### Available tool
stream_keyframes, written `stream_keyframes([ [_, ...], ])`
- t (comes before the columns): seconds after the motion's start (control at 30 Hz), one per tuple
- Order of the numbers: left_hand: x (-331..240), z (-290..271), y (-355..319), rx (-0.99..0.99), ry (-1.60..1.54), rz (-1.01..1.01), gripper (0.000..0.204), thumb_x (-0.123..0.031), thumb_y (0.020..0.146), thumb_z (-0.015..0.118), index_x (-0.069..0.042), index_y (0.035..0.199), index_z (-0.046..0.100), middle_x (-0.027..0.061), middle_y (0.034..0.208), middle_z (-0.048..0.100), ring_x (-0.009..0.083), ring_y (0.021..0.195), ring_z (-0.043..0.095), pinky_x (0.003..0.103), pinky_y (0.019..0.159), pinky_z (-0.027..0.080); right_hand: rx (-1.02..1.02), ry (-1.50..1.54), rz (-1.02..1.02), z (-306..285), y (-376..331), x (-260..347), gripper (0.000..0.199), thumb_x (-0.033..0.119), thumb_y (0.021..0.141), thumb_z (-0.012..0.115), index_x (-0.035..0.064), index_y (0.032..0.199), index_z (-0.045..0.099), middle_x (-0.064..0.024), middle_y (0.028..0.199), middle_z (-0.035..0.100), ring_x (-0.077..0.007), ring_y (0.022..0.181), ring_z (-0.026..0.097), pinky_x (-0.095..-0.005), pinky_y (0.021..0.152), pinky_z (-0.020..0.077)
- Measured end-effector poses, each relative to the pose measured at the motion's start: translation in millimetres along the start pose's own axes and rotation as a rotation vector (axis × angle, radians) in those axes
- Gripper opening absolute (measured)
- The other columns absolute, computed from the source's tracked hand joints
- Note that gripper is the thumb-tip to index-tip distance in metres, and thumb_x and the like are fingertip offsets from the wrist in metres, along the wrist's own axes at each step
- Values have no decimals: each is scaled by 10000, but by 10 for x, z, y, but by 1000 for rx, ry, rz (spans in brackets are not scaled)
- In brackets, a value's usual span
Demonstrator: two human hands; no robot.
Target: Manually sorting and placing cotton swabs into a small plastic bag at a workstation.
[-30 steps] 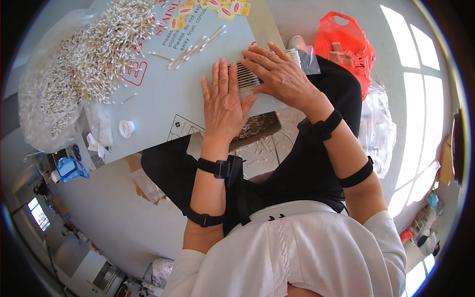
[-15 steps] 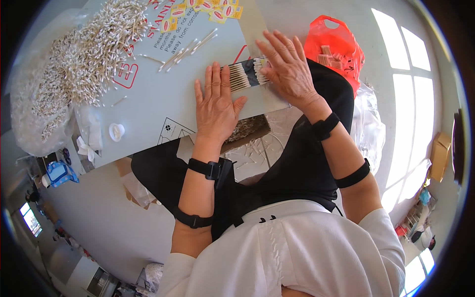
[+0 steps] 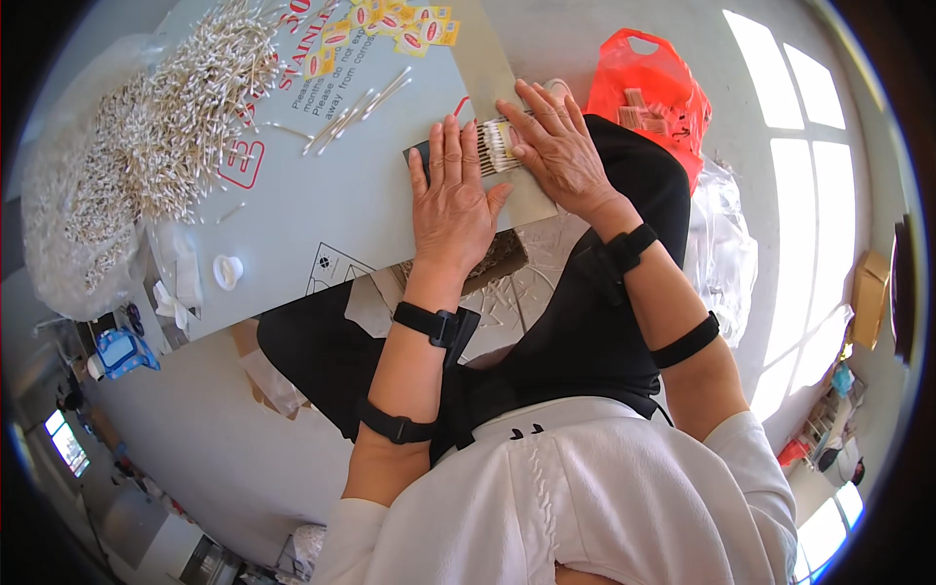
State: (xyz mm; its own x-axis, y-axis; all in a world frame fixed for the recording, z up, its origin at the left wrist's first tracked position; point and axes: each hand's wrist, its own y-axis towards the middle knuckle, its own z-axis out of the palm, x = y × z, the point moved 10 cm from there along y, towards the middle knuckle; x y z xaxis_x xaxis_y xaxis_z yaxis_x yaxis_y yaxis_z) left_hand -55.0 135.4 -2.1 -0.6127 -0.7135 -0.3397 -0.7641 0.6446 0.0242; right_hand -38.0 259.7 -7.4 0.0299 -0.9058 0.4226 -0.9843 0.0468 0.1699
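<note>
A row of cotton swabs (image 3: 496, 146) lies side by side across a dark strip (image 3: 417, 162) near the table's right edge. Flat over the strip and the left part of the row, palm down with fingers stretched, rests my left hand (image 3: 452, 200). My right hand (image 3: 564, 151) lies palm down over the right end of the row, its fingers out straight and its thumb beside the swab tips. Part of a yellowish label shows by that thumb. What is beneath both palms is hidden.
A large heap of cotton swabs (image 3: 166, 127) spills from a clear plastic bag at the left. Several loose swabs (image 3: 356, 109) and yellow cards (image 3: 390, 18) lie farther back. A white round cap (image 3: 227, 272) sits front left. A red bag (image 3: 651, 93) stands off the right edge.
My left hand has slid right along the row, baring the dark strip's left end. Fewer swabs show between my hands now. My right hand has shifted slightly lower and stays flat.
</note>
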Motion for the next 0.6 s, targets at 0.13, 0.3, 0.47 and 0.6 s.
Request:
stream_keyframes([
  [0.13,-47,6,40,-21,10,10,791,-414,926,592,-31,1530,255,169,1602,223,302,1495,179,515,1198,119,2,0,-2,-10,4,-11,511,384,1012,455,228,1494,390,-58,1583,294,-256,1467,248,-493,1195,145],
  [0.3,44,-33,58,-69,-108,38,698,-348,968,548,-13,1516,273,190,1576,271,329,1472,233,504,1193,152,-200,188,177,-203,-99,-206,503,357,998,520,183,1464,441,-110,1570,308,-270,1460,261,-457,1190,185],
  [0.47,376,-301,39,-444,-889,-141,545,-287,1054,405,19,1493,302,197,1536,342,312,1427,320,401,1165,251,-581,1337,686,83,-365,-921,508,284,973,633,-5,1375,516,-100,1399,528,-194,1286,484,-344,1075,397],
  [0.6,329,-235,178,-461,-999,-160,519,-309,1064,379,20,1466,366,183,1502,406,268,1389,383,380,1146,288,-475,1742,690,329,-171,-684,366,177,960,645,5,1280,606,-101,1204,645,-170,1119,591,-331,961,499],
])
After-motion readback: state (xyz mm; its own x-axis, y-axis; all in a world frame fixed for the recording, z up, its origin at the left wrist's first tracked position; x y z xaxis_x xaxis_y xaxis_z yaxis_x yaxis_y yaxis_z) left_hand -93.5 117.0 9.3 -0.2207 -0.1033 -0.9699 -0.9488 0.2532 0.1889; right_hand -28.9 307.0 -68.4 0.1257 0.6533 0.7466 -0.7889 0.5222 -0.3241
